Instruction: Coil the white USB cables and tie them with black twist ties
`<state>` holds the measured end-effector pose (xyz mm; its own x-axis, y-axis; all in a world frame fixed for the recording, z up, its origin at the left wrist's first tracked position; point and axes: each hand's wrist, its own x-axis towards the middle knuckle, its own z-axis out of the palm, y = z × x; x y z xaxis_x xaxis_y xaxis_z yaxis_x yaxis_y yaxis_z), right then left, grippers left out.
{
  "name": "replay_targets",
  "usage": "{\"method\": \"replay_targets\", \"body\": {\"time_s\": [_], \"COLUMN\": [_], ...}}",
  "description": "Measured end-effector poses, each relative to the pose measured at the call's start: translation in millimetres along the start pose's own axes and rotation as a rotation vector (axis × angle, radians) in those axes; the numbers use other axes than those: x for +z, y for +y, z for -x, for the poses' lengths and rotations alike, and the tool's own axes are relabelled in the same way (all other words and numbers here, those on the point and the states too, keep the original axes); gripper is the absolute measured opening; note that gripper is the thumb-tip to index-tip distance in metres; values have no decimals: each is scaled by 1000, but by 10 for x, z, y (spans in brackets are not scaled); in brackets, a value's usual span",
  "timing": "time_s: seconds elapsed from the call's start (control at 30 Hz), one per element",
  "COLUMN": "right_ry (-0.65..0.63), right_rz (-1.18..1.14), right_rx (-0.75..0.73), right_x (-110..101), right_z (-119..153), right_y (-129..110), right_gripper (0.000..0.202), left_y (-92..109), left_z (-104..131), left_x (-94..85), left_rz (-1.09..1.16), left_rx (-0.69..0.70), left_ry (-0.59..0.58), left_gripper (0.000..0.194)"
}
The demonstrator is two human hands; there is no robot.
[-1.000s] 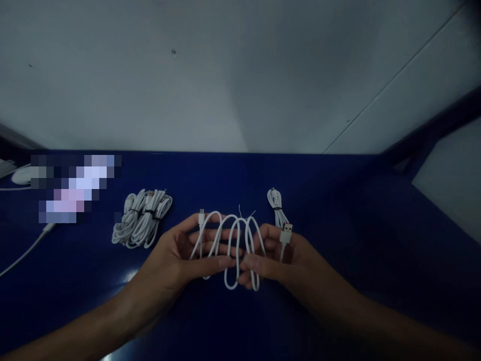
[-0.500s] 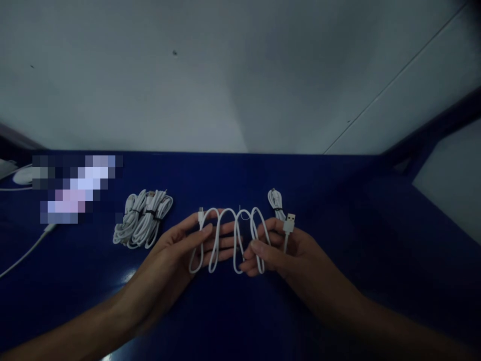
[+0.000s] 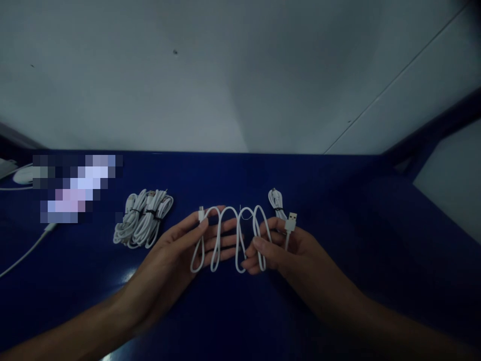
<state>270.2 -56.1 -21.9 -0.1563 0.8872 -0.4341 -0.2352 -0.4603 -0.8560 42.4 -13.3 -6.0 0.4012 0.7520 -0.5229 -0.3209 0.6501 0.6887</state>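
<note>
A white USB cable (image 3: 218,240) is spread in several tall loops between my two hands, above the blue table. My left hand (image 3: 184,245) supports its left end, with the thumb near the small connector (image 3: 201,212) and the fingers stretched behind the loops. At the other end my right hand (image 3: 281,250) pinches the last loops between thumb and fingers. The larger USB plug (image 3: 290,221) sticks up beside that hand. A thin tie, perhaps a wire, shows at the top of the loops. Just behind my right hand lies a bundled white cable (image 3: 276,200) with a dark tie.
Several bundled white cables (image 3: 145,220) lie in a pile left of my hands, bound with black ties. Farther left is a pixelated bright object (image 3: 82,185) with a white cord (image 3: 30,253). A pale wall (image 3: 188,100) rises behind the blue table (image 3: 225,321).
Both hands and the cable have shifted very slightly to the right. My left thumb has slid a little up toward the small connector. The bundles on the table stay put.
</note>
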Motion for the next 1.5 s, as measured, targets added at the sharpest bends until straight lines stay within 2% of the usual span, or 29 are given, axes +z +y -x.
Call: {"method": "replay_targets", "body": {"time_s": [0.43,0.57,0.77,1.5], "right_ry": [33,15,28,11], "right_rz": [-24,-1,-13,24], "right_rx": [6,-7,13,8], "right_x": [-8,-1,6,-8], "right_z": [-5,13,20,31], "right_y": [17,0,-28,-28], "right_gripper": [26,25,27,28], "left_y": [-4,4,5,13], "left_z": [16,22,30,48], "left_x": [3,11,7,42], "left_rz": [-30,-46,-96,-45], "left_rx": [19,14,15,22], "left_ry": [35,13,-58,2], "left_gripper": [40,39,62,66]}}
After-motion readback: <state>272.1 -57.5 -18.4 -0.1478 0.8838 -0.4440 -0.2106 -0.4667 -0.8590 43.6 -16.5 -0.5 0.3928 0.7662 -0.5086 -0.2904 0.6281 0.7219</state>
